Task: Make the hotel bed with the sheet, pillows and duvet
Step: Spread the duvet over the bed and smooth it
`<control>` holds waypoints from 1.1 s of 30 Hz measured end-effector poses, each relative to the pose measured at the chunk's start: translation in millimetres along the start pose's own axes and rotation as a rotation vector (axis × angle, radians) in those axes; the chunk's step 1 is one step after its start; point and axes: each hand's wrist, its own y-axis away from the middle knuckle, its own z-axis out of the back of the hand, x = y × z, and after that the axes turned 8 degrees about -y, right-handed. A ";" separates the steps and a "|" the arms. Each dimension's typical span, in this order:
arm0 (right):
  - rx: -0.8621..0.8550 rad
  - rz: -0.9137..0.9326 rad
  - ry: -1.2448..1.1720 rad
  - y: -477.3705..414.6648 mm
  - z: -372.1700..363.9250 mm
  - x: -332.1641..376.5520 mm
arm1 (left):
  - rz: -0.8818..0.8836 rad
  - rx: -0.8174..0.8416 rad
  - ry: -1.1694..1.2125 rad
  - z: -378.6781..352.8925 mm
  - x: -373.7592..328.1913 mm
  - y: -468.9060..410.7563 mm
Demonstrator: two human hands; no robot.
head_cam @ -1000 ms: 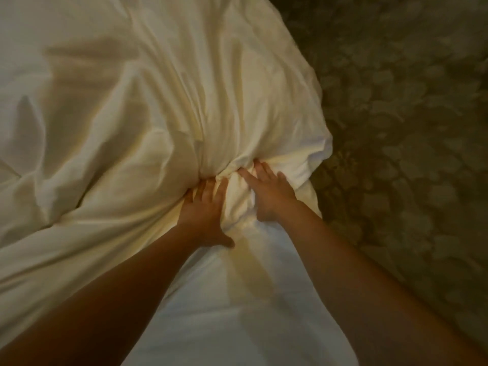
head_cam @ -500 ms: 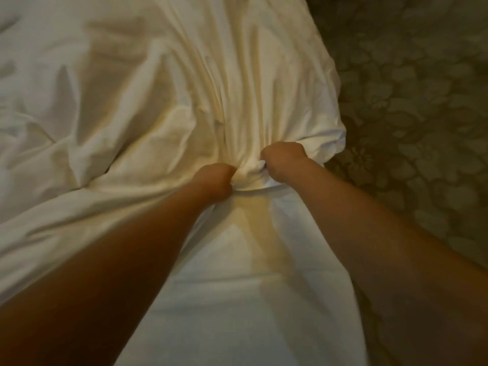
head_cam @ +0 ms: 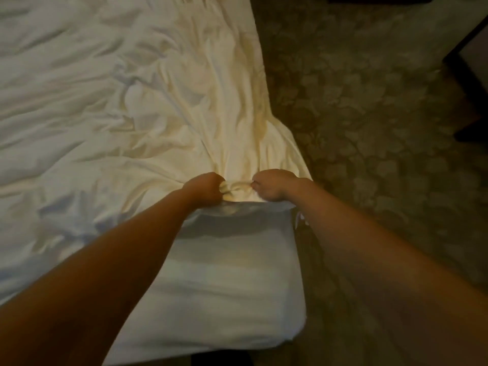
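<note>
Duvet point(head_cam: 132, 101): white, heavily creased, spread over the bed. Its near edge is bunched close to the carpet-side edge of the bed. Left hand point(head_cam: 204, 190) and right hand point(head_cam: 274, 184) are both fisted on that bunched edge, close together, with a short fold between them. Nearer than that edge: sheeted mattress point(head_cam: 224, 286), corner exposed. Beside the bed: open patterned carpet point(head_cam: 383, 154); dark furniture point(head_cam: 470, 88) at far right.

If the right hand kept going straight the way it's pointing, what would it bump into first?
The right hand grips the bunched edge of the duvet, so going straight on, across the bed, it would probably push into that rumpled duvet first. Depth is hard to judge here.
</note>
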 end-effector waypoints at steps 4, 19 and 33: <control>-0.057 0.075 -0.010 93.1 -19.1 19.7 | 0.022 -0.080 -0.004 -14.1 -23.3 94.5; -0.169 0.321 0.121 369.6 -81.5 31.6 | 0.228 -0.436 0.062 -87.8 -154.4 356.2; -0.044 0.438 0.260 499.4 -135.9 -79.6 | 0.379 -0.380 0.159 -175.9 -324.3 445.3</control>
